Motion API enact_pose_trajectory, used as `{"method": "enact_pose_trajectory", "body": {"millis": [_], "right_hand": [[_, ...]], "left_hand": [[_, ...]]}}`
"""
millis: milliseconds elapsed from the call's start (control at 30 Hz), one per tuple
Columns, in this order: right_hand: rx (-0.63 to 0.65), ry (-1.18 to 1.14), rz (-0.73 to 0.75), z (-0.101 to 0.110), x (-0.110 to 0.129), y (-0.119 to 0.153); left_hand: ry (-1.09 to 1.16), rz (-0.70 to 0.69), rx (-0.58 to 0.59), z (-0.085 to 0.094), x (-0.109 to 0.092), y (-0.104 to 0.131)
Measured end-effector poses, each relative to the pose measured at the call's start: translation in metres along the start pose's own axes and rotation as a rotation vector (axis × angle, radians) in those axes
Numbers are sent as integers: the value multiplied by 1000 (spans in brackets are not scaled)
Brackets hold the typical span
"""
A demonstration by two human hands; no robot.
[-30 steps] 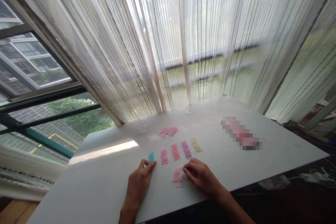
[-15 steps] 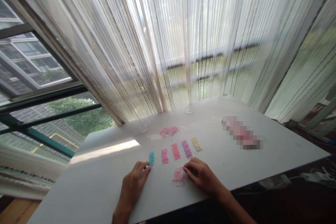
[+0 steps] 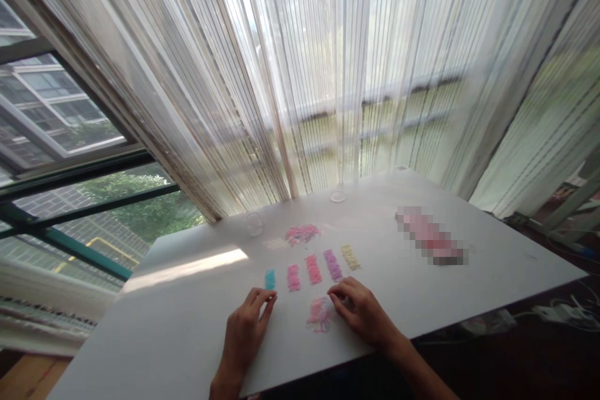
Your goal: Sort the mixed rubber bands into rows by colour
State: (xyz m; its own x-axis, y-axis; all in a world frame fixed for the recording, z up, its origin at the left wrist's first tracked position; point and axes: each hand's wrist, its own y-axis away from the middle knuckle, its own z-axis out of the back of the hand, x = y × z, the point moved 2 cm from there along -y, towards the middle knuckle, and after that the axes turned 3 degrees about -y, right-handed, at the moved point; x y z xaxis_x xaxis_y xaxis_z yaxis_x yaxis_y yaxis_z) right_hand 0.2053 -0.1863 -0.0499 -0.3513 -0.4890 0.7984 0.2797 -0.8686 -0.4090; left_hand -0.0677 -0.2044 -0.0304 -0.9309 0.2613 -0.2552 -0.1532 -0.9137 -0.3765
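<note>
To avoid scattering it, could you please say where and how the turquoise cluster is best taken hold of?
Probably from above, with the grip across the long sides of the turquoise cluster: it lies low and narrow, with a gap before the pink cluster beside it. The left hand is by its near end.

Pinkish obj. pixelated, nr. pile too blurred for pc. count
</note>
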Motion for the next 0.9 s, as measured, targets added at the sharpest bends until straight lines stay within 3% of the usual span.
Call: {"method": "enact_pose_trajectory", "body": {"millis": [167, 267, 700, 900], "right_hand": [[-65, -3, -7, 3, 1, -1], [-48, 1, -11, 3, 1, 0], [-13, 2, -18, 1, 1, 0], [4, 3, -26, 2, 1, 1]], "left_hand": [[146, -92, 161, -11, -44, 0], [155, -90, 176, -17, -57, -2], [230, -43, 281, -24, -59, -5], [206, -70, 229, -23, -58, -5]]}}
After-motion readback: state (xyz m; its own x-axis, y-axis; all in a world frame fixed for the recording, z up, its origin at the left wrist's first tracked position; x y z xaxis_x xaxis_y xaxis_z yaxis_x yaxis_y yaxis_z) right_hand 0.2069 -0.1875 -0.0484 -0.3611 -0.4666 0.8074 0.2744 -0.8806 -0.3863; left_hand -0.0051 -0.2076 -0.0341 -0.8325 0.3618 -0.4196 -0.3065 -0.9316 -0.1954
